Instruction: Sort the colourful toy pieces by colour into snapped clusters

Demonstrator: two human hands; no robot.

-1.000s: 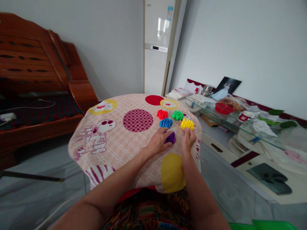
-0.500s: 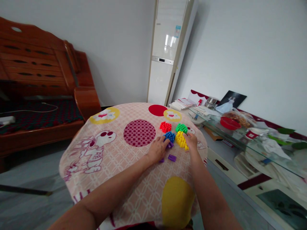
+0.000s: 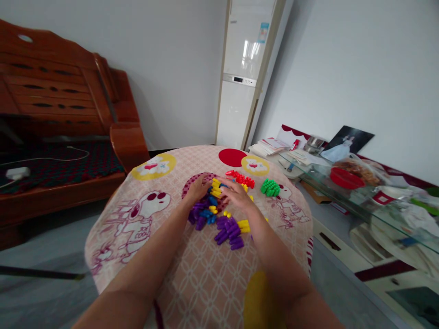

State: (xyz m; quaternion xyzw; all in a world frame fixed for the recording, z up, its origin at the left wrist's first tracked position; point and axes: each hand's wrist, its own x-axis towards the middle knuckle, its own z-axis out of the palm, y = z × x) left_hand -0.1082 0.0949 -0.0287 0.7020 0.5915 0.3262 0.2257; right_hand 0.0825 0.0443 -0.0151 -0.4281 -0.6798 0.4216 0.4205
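Observation:
My left hand (image 3: 199, 188) rests on the left side of a heap of yellow plastic pieces (image 3: 216, 188) and blue plastic pieces (image 3: 212, 200). From the right, my right hand (image 3: 238, 195) reaches over the same heap with fingers stretched out. Both hands are loosely curved around the pieces, touching them; the undersides of my fingers are hidden. Purple pieces (image 3: 229, 232) lie loose nearer to me, and more purple ones (image 3: 196, 214) are below my left wrist. Red pieces (image 3: 242, 179) form a stretched-out row behind my right hand. Green pieces (image 3: 270, 188) sit clustered at the right.
A patterned cloth (image 3: 202, 274) covers the round table. To the right stands a glass-topped cabinet (image 3: 308, 171) bearing papers, a red bowl (image 3: 347, 178) and bags. A wooden bench (image 3: 128, 141) is at the left, a tall white appliance (image 3: 236, 109) behind.
Both hands have moved left and inward. Blue, yellow and purple pieces now lie mixed and spread toward the table's middle. The red cluster has stretched into a row, and more purple pieces show.

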